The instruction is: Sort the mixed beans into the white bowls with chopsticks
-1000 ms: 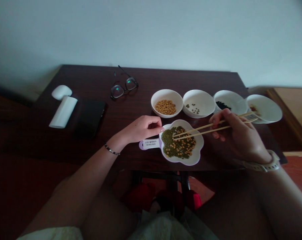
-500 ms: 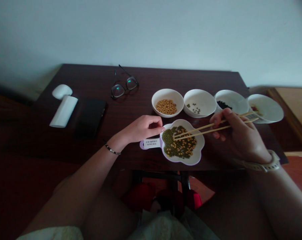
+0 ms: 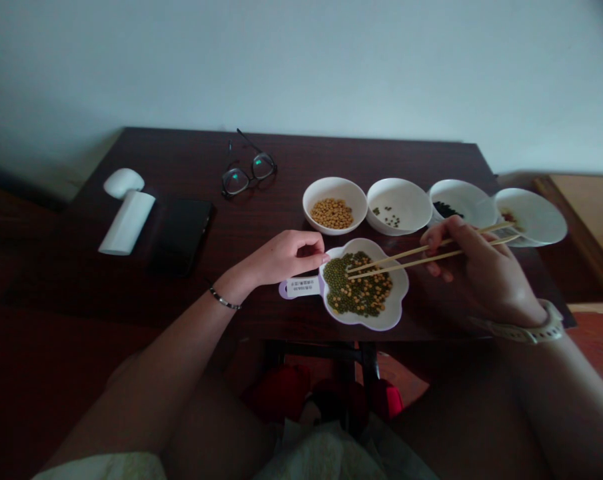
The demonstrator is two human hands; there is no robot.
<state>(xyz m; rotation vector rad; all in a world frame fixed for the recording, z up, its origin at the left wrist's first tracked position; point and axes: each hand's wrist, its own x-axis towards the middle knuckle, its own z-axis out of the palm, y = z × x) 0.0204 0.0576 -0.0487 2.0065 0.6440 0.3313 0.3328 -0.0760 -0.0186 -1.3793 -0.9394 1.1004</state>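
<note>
Chopsticks [image 3: 405, 265] edged right, pinched in right hand [image 3: 484, 270]; dish [image 3: 395, 293] between, left hand [image 3: 285, 257] pinching rim [image 3: 331, 251].

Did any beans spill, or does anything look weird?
I see no spills: the mixed beans lie inside the flower-shaped dish. The far-right bowl looks tilted, perhaps only because the picture stretches near its edge.

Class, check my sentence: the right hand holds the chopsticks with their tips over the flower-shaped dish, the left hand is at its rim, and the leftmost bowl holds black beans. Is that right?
Not quite: in the head view, the leftmost bowl holds yellow beans. The right hand, chopsticks, dish and left hand are as stated.
</note>
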